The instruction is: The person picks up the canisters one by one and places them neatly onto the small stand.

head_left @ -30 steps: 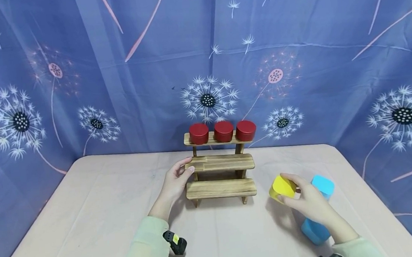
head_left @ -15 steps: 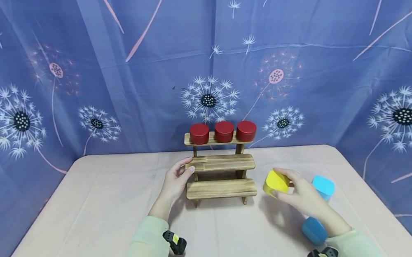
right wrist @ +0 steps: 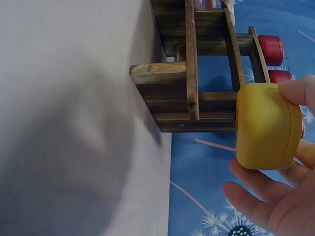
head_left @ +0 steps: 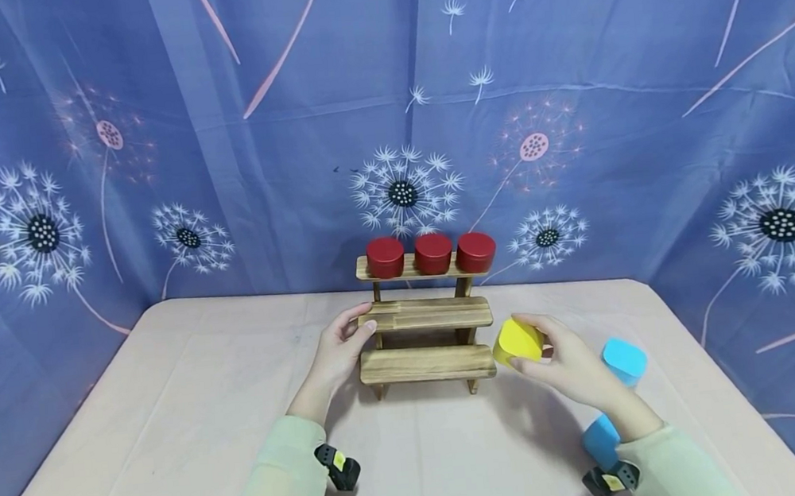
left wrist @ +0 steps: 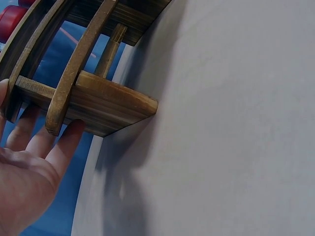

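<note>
A three-step wooden display stand (head_left: pixel 426 363) stands on the table, with three round red tins (head_left: pixel 386 258) lined up along its top step. At the left end of the middle step, my left hand (head_left: pixel 336 354) holds the stand between thumb and fingers. The left wrist view shows that hand's fingertips (left wrist: pixel 74 128) against the side of the wooden frame. My right hand (head_left: pixel 570 363) grips a yellow rounded-square tin (head_left: pixel 519 340) by its sides, above the table and just right of the bottom step. In the right wrist view the tin's lid seam shows, and it overlaps the stand.
Two blue rounded-square tins lie right of my right hand: one (head_left: pixel 624 359) farther back, the other (head_left: pixel 600 440) nearer and partly hidden by the wrist camera (head_left: pixel 610 481). A blue dandelion-print curtain (head_left: pixel 275 172) hangs behind the pale table (head_left: pixel 192 427).
My right hand has carried the yellow tin leftward and slightly back, up to the right end of the stand. The left hand and the red tins have stayed put.
</note>
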Tool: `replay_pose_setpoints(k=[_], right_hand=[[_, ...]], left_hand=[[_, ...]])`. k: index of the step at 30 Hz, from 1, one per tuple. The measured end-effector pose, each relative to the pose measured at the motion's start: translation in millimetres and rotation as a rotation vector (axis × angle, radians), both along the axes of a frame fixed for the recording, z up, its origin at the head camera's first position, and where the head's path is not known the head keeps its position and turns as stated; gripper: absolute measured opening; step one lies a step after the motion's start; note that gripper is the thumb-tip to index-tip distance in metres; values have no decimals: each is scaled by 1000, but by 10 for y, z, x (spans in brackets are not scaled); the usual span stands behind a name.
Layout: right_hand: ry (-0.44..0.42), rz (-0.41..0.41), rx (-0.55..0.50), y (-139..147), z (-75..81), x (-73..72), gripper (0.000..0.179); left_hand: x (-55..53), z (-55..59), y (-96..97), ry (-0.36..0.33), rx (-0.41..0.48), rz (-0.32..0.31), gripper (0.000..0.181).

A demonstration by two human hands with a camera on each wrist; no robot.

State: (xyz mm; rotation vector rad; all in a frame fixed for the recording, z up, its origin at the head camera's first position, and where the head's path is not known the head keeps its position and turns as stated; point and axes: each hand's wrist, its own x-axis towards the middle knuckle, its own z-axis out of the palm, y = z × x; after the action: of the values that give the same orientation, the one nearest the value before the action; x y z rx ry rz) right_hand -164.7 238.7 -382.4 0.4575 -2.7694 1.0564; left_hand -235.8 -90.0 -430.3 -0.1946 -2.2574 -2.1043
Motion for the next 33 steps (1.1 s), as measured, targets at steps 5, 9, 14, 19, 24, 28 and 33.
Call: replay_pose_setpoints(k=[5, 9, 14, 19, 24, 28, 33], right_hand=[[4, 23, -3, -60, 33, -30, 66], [16, 35, -9, -111, 57, -49, 65], [35, 43, -19, -174, 77, -87, 64], [57, 50, -28, -234, 96, -132, 63], [75, 65, -50, -294, 121, -160, 63], [77, 74, -69, -342, 130, -179, 63], [72, 75, -87, -396, 132, -197, 64]], left_hand=[[-4, -8, -5, -14, -4, 3, 39], [1, 4, -16, -25, 3, -4, 39], [5, 8, -20, -21, 9, -9, 39], [1, 7, -17, -17, 10, -12, 39], [-5, -3, -15, -18, 7, -14, 39], [-7, -7, -13, -11, 0, -15, 40], [-1, -4, -12, -16, 0, -16, 40]])
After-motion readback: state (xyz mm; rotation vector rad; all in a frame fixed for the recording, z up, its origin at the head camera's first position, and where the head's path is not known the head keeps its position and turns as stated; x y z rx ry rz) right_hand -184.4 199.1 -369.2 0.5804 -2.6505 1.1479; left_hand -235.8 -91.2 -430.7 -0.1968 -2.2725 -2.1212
